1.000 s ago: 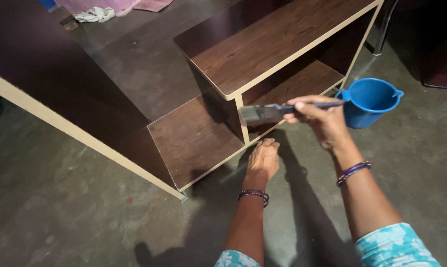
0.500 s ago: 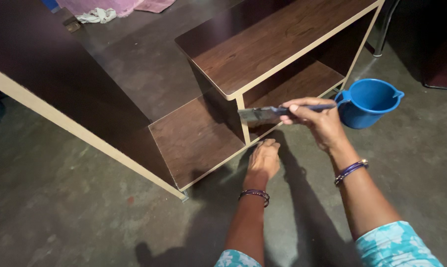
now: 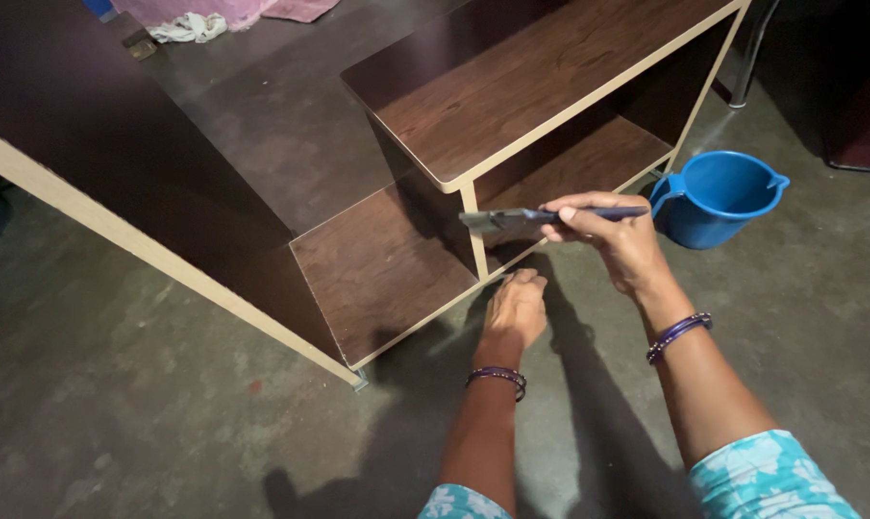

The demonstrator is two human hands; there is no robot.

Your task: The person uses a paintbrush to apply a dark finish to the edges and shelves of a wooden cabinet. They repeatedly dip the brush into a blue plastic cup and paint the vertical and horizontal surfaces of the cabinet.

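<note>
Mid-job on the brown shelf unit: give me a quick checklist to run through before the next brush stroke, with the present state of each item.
1. Brush held firmly: ok. The right hand grips the paintbrush by its handle.
2. Bristles at the work: ok. They sit at the cream edge strip of the shelf unit.
3. Bracing: ok. The left hand rests at the lower shelf's front edge.
4. Blue mug within reach: ok, upright on the floor beside the unit.
5. Mug contents: cannot tell.
6. Brush load: cannot tell.
</note>
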